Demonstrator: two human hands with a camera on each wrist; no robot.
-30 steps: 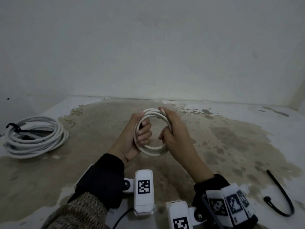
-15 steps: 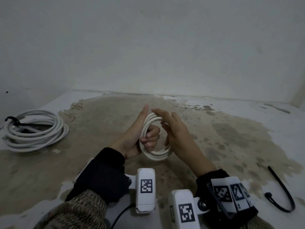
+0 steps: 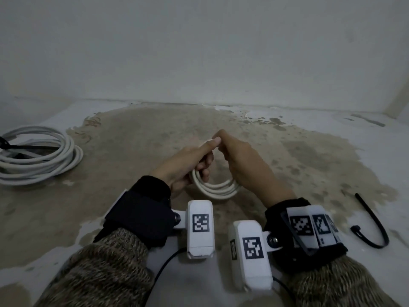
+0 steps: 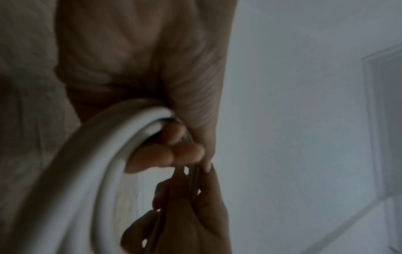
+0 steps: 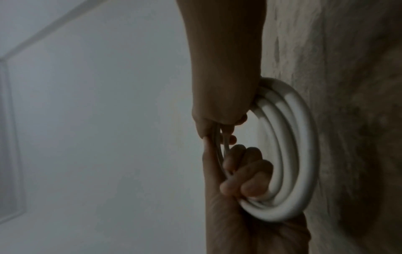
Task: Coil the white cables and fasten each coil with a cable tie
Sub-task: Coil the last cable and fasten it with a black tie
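Note:
A small coil of white cable (image 3: 218, 189) hangs between my hands just above the stained floor. My left hand (image 3: 194, 165) grips its left side, fingers (image 4: 172, 153) curled through the loops and thumb stretched up to the right hand's fingertip. My right hand (image 3: 241, 162) holds the far right side and pinches the strands (image 5: 219, 135) between thumb and fingers. The coil (image 5: 291, 154) shows about three loops in the right wrist view. A loose black cable tie (image 3: 376, 222) lies on the floor right of my right wrist.
A larger white cable coil (image 3: 39, 156) with a black tie (image 3: 24, 147) round it lies on the floor at the far left. A grey wall (image 3: 199, 52) closes off the back. The floor is stained brown in the middle.
Both hands have come down and nearer with the coil, which has tipped from upright to flatter. The left thumb has straightened and now meets the right fingertip.

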